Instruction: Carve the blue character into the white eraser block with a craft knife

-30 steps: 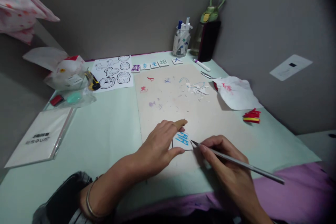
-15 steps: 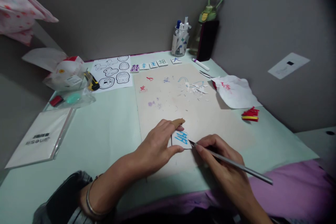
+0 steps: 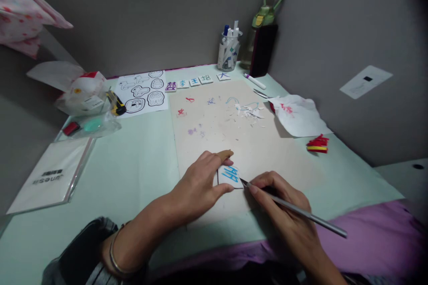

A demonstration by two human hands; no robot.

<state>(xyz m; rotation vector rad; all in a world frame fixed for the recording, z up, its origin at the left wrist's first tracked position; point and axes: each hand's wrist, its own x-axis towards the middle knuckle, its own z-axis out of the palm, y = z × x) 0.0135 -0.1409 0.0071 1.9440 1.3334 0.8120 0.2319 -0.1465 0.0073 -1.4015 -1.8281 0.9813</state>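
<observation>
Under my left hand point(image 3: 203, 178) lies a small white carving block point(image 3: 231, 177) with blue characters drawn on it. Thumb and fingers grip it from two sides, and a tan covering wraps one fingertip. My right hand point(image 3: 284, 205) holds a silver craft knife point(image 3: 309, 216) like a pen, its tip at the block's right edge. Both hands rest over a beige board point(image 3: 214, 213) marked with red, purple and blue ink. White shavings point(image 3: 250, 111) are scattered on the board's far right part.
Several finished-looking blocks with characters point(image 3: 194, 82) line the board's far edge. Behind them stand a pen cup point(image 3: 230, 51) and a green bottle point(image 3: 264, 18). A crumpled white paper point(image 3: 299, 116) and red strips point(image 3: 318, 144) lie right; a yellow cutter point(image 3: 116, 103) and a packaged pad point(image 3: 50, 173) lie left.
The view has shifted very slightly. Both hands keep their grips, and the knife tip stays at the block's right edge.
</observation>
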